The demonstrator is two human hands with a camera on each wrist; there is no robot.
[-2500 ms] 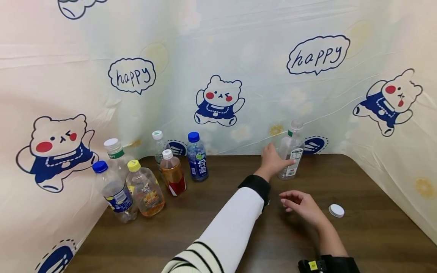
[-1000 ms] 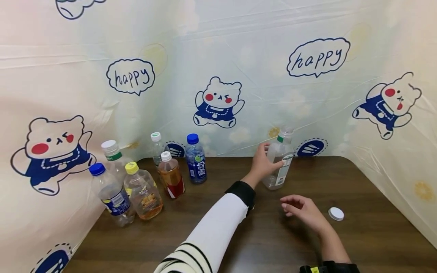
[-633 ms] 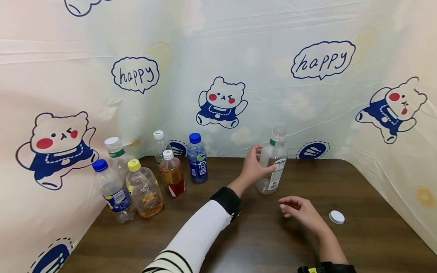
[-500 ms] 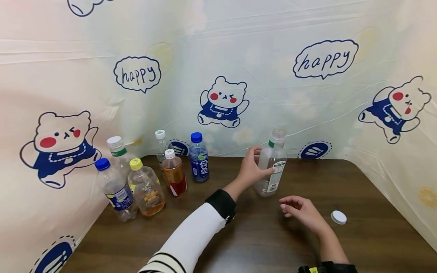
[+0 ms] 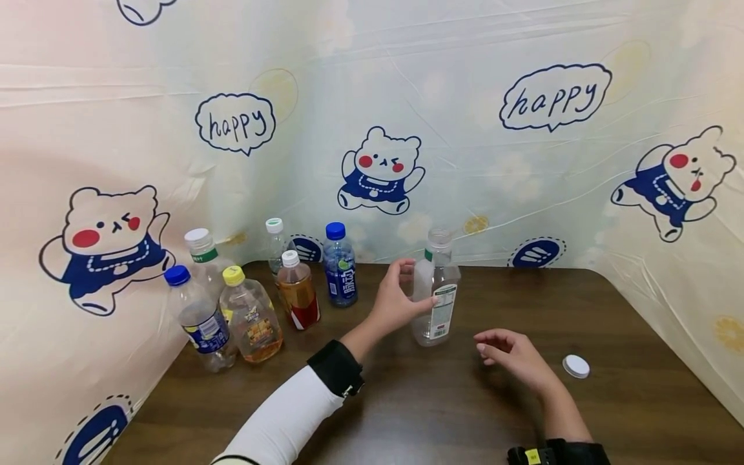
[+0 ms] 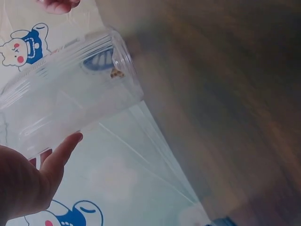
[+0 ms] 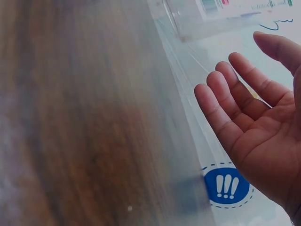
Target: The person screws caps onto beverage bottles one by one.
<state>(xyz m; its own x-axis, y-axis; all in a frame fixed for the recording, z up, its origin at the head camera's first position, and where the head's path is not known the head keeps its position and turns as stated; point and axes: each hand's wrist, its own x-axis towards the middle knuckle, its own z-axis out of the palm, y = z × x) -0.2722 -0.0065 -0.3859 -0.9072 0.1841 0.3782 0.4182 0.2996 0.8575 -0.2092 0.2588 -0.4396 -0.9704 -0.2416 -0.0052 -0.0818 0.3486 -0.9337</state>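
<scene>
My left hand (image 5: pixel 395 300) grips a clear plastic bottle (image 5: pixel 443 316) from its left side, thumb across the pale label. The bottle stands nearly upright, its neck uncapped with a green band below. In the left wrist view the bottle (image 6: pixel 70 89) spans the upper left, with thumb and fingers on either side. My right hand (image 5: pixel 517 358) hovers at the table to the bottle's right, fingers loosely bent and holding nothing. The right wrist view shows its palm (image 7: pixel 263 141) facing up beside the bottle's lower end (image 7: pixel 230 14). A white bottle cap (image 5: pixel 576 366) lies right of that hand.
Several capped bottles stand at the left of the brown table (image 5: pixel 407 400): blue-capped (image 5: pixel 203 329), yellow-capped (image 5: pixel 252 323), one with amber drink (image 5: pixel 299 290), a blue one (image 5: pixel 340 274). A printed cloth (image 5: pixel 453 155) hangs close behind the table's back edge.
My left hand has brought the uncapped bottle leftward and nearer to me, from the table's back right toward the middle. The right hand and the cap have stayed about where they were.
</scene>
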